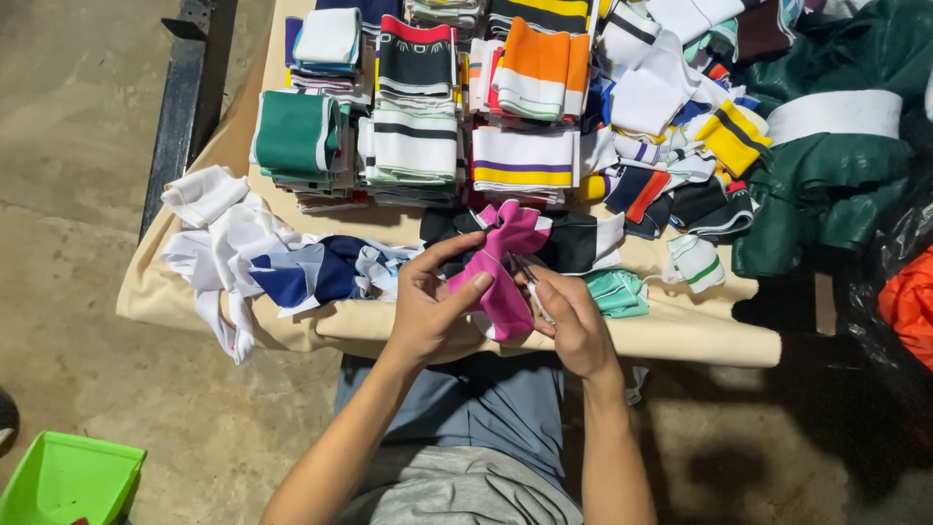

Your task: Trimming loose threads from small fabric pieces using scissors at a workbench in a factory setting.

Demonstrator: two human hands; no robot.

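My left hand grips a bright pink knitted fabric piece with white trim, thumb pressed on its front. My right hand holds a small pair of snips against the pink piece's right edge. Both hands work over the near edge of a low table covered in beige cloth. Just behind the pink piece lies a black and white fabric piece.
Folded striped collar pieces are stacked in rows: green, white with green stripes, white with purple and yellow, orange. A loose white and navy heap lies left. A dark green bag sits right, a green bin on the floor.
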